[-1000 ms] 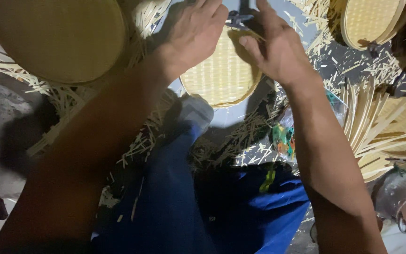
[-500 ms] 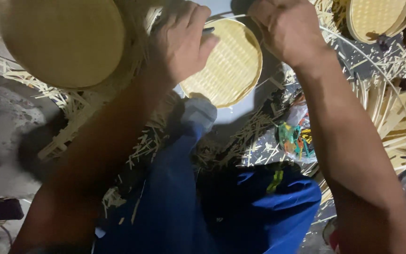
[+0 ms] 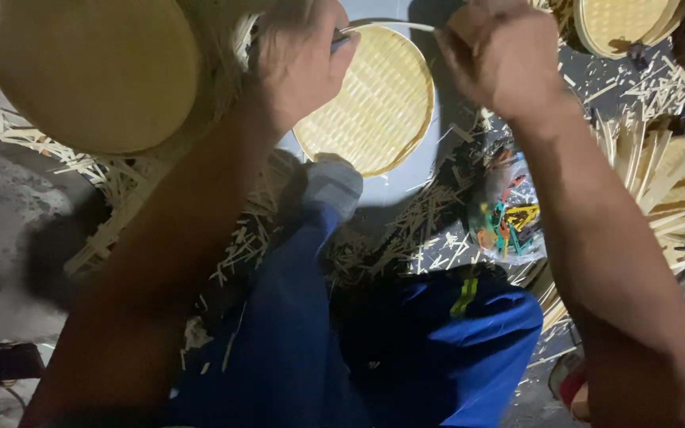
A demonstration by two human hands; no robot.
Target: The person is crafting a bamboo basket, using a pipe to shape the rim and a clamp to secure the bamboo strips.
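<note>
Dim floor (image 3: pixel 9 198), grey and littered with pale bamboo splinters and offcuts (image 3: pixel 406 230); person seated, legs in blue trousers (image 3: pixel 303 333) stretched forward. Held up between the two hands at the top of the view is a round woven bamboo tray (image 3: pixel 374 103), pale yellow, fine flat weave, with a thin rim strip (image 3: pixel 394 25) standing slightly proud along its upper edge. Left hand (image 3: pixel 299 59) is curled at the tray's upper-left rim, fingers closed around a small dark tool (image 3: pixel 341 41) whose tip meets the rim; the tool's kind cannot be made out. Right hand (image 3: pixel 501 55) is closed into a loose fist at the upper-right, pinching what looks like the free end of the rim strip; fingertips hidden, so the exact grip is uncertain. Judgement: tray is light and fairly stiff across the weave but springy at the rim; thin strips would likely crack or splinter if bent sharply, and the edges may be scratchy. Best held at the rim, where the weave is bound, not by pressing the centre. Around: a larger smooth round tray (image 3: pixel 81 71) upper left, another woven tray (image 3: pixel 620 24) upper right, a fan of flat bamboo slats (image 3: pixel 675 198) at right, a small heap of coloured plastic pieces (image 3: pixel 505 218) beside the right forearm.
</note>
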